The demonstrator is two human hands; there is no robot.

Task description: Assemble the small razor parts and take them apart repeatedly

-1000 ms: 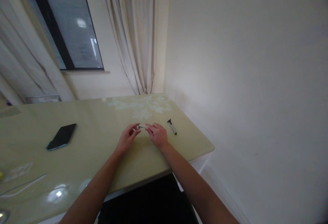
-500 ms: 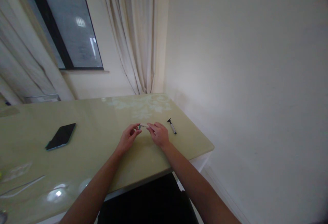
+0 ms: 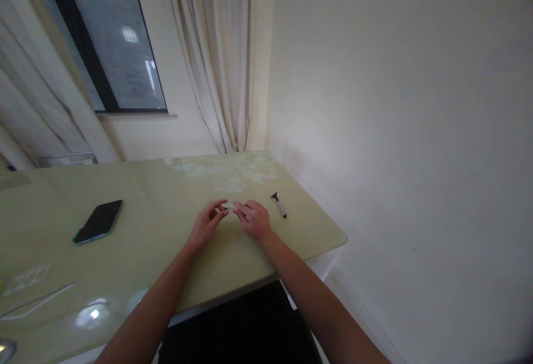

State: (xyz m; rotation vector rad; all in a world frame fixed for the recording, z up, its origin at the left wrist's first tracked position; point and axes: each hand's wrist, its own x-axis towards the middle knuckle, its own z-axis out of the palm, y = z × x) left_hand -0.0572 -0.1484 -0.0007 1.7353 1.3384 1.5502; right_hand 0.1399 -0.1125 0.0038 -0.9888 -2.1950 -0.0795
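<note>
Just above the table, my left hand point(image 3: 207, 223) pinches a small dark-edged piece between thumb and fingertips. It is too small and too covered to name. Opposite it, my right hand point(image 3: 254, 219) grips a short white stick point(image 3: 229, 206) with thumb and forefinger. The stick's free end reaches the piece at my left fingertips; whether the two are joined I cannot tell. A razor point(image 3: 279, 206) with a black head and a grey handle lies on the table to the right of my right hand.
A dark tablet-like device point(image 3: 100, 221) lies on the glossy pale-green table point(image 3: 158, 230), left of my hands. A thin white cable point(image 3: 41, 304) runs at the lower left. The wall point(image 3: 395, 130) borders the table's right side; a curtain point(image 3: 216, 64) hangs behind.
My right hand has shifted slightly left, towards my left hand. The white stick now reaches in between my left fingertips, and the dark-edged piece shows less.
</note>
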